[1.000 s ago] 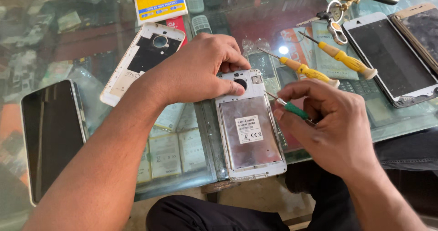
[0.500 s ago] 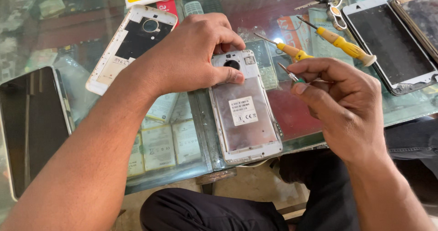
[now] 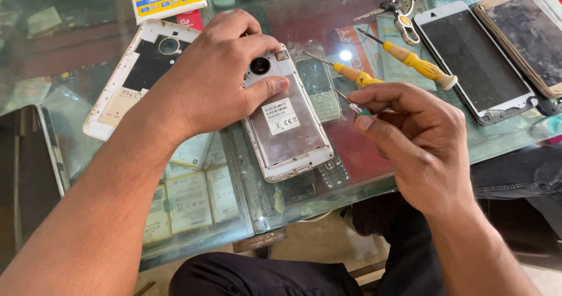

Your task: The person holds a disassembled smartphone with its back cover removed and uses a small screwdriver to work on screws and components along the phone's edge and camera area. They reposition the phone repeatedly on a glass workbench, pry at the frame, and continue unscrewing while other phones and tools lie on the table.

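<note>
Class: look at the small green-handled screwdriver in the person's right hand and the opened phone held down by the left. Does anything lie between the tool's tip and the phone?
Nothing visible does. The screwdriver in the right hand points across bare glass at the phone; the left hand covers only its top-left corner.

Opened silver phone [image 3: 287, 123]: 1. Intact phones, upper right: 2 [image 3: 477, 62] [image 3: 524, 35]. Yellow-handled screwdrivers: 2 [image 3: 351, 74] [image 3: 418, 65]. White back cover [image 3: 140, 74], upper left: 1.
</note>
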The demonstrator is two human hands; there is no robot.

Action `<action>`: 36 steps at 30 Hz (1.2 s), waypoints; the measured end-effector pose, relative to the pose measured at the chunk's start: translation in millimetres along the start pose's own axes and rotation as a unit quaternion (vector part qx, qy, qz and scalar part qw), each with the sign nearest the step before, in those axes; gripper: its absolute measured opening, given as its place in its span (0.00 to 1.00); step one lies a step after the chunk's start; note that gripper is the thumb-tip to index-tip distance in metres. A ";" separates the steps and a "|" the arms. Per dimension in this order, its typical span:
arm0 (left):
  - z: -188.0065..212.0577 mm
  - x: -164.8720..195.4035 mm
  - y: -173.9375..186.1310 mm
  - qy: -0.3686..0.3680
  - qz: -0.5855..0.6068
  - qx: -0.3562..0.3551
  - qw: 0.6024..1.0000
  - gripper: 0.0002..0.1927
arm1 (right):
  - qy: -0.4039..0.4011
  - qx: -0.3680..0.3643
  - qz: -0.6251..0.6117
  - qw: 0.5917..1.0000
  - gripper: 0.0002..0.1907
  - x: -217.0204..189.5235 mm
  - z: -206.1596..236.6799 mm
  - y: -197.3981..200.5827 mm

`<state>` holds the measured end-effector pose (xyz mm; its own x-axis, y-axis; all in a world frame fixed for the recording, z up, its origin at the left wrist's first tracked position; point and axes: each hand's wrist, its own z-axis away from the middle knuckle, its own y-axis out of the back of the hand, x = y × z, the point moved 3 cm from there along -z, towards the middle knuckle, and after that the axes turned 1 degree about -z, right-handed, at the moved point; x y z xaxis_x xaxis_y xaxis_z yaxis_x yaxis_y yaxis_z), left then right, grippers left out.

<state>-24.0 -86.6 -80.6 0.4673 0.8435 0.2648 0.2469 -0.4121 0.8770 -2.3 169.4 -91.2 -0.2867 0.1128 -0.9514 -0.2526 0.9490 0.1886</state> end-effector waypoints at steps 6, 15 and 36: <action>2.2 9.9 -9.5 0.032 -0.039 -0.068 0.996 0.53 | -0.004 0.006 -0.035 0.999 0.12 6.1 0.5 3.4; 2.8 8.5 -9.9 0.078 -0.019 -0.119 0.990 0.63 | -0.014 0.012 -0.047 0.999 0.11 7.2 0.8 2.8; 3.9 2.4 -13.0 0.082 -0.050 -0.123 0.988 0.59 | -0.172 -0.137 0.233 0.947 0.07 -7.1 -24.3 1.1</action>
<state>-22.8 -80.5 -93.0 0.3023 0.9285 0.2156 0.0624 -0.2450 0.9675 -23.0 162.5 -78.3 -0.1189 0.6351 -0.7632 -0.4167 0.6658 0.6189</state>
